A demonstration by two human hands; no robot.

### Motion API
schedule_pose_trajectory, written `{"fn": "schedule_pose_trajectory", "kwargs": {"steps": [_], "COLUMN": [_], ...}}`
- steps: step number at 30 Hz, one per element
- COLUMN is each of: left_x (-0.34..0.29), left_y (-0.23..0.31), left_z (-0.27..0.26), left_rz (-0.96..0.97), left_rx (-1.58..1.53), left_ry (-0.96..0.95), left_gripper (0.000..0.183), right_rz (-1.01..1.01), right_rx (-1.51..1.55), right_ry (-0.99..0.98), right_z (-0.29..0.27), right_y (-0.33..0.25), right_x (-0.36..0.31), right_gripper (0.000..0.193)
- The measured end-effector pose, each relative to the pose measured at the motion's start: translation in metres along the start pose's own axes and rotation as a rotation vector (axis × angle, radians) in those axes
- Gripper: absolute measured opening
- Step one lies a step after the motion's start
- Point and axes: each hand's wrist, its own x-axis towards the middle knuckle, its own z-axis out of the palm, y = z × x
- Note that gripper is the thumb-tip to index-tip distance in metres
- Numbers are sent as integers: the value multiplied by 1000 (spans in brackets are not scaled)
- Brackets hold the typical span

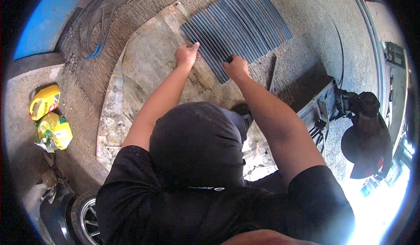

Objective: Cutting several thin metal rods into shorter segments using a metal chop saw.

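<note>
Ahead of left hand (187, 56) and right hand (237, 67): dark-grey, straight, metal-looking rods (238, 24), side by side.
Hands: both curled at the rods; cannot tell whether pinching.
Row risk: uneven pushing could skew it.

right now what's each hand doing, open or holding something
Left hand: fingers curled beside the row of dark rods; can't tell if gripping.
Right hand: curled at the rods' ends; grip hidden.
</note>
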Motion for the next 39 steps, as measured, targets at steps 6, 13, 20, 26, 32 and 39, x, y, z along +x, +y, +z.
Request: {"fn": "schedule_pose_trajectory", "kwargs": {"steps": [6,13,20,26,32,39], "left_x": [-30,-51,-94,-109,-121,-125], "left_y": [15,40,37,16,-5,-7], "left_z": [20,39,88,170,241,268], "left_rz": [113,105,173,202,418,423], "left_rx": [53,-9,22,206,782,1081], "left_ry": [91,-53,-261,-513,-608,-583], "left_gripper": [33,30,33,33,50,54], "right_rz": [-8,90,301,656,1000,1060], "right_rx": [326,614,1017,1256,1797,1967], "right_ry": [165,97,243,401,291,-29], "right_z": [9,-6,-1,-43,-19,18], "right_y": [3,2,42,99,170,204], "right_x": [3,-9,-13,-61,-72,-64], "right_gripper": [39,26,26,24,23,25]}}
